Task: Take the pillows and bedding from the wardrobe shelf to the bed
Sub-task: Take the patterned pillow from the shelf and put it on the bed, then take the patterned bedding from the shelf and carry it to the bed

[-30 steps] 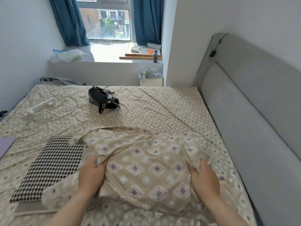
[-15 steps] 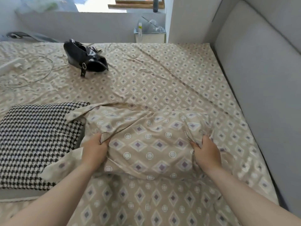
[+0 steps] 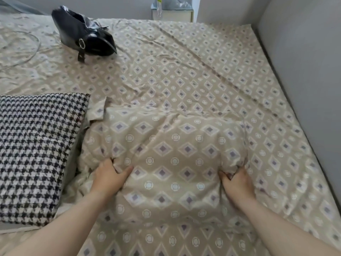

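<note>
The tan diamond-sheet bed [image 3: 184, 71] is holding the puffy tan diamond-print pillow [image 3: 166, 145] now. I am gripping it with my left hand [image 3: 108, 176] and right hand [image 3: 238, 183]; more may be waiting, I think.

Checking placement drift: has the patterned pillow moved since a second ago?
Yes: the patterned pillow shifted right, its flap now off the houndstooth cushion.

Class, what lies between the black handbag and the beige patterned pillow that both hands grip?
Only bare, creased bed sheet; the head view shows nothing else between the handbag and the pillow.
</note>
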A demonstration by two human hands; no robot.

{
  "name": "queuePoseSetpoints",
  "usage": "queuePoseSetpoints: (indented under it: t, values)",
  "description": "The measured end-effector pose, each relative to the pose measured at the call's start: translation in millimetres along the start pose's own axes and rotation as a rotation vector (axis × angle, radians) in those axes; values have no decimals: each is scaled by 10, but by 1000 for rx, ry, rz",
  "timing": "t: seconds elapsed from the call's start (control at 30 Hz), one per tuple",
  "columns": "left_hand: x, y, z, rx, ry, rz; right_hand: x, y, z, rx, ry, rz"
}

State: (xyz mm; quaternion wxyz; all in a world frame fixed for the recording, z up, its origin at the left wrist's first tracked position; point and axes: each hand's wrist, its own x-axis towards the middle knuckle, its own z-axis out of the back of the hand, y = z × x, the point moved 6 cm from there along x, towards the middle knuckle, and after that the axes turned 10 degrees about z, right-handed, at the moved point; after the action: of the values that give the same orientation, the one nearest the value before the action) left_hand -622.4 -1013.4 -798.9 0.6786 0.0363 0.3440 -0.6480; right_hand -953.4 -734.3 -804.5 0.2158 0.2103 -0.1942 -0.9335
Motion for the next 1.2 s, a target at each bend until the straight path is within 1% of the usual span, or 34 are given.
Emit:
queuePoseSetpoints:
  t: [0.1,0.17,0.23,0.37,0.53,0.6,0.7,0.77,0.83,0.93,1.0,1.07,1.13,1.2]
  values:
    - [-48,-60,120,31,20,9,-33,114,152,-9,17,-87]
    - [-148,-149,263,47,0,-6,-83,276,293,-38,15,-84]
    - [-285,-311,449,42,-28,-49,-102,500,448,-44,12,-29]
    - [-538,-680,817,20,9,-131,-183,1021,838,1,41,84]
    - [-1039,-1184,1531,-15,-45,-250,-544,1715,1499,94,67,190]
    - [-1293,-1343,1838,-74,-69,-300,-781,2023,1783,128,55,258]
    - [-1686,-1543,2357,-197,-60,-360,-1206,2497,2243,250,40,371]
    - [-1905,-1617,2668,-270,-45,-388,-1462,2787,2479,296,36,446]
    - [-2170,-1651,3047,-321,-68,-428,-1729,3094,2748,324,20,521]
    - [-2616,-1665,3621,-386,-154,-508,-2070,3524,3120,360,-13,635]
    - [-2878,-1619,4021,-422,-225,-527,-2260,3836,3325,359,-31,709]
    - [-3133,-1556,4383,-420,-326,-549,-2441,4119,3492,371,-35,792]
    - [-3348,-1470,4690,-395,-450,-549,-2580,4358,3616,377,-34,869]
    - [-3555,-1344,4951,-394,-535,-511,-2712,4584,3699,390,-21,947]
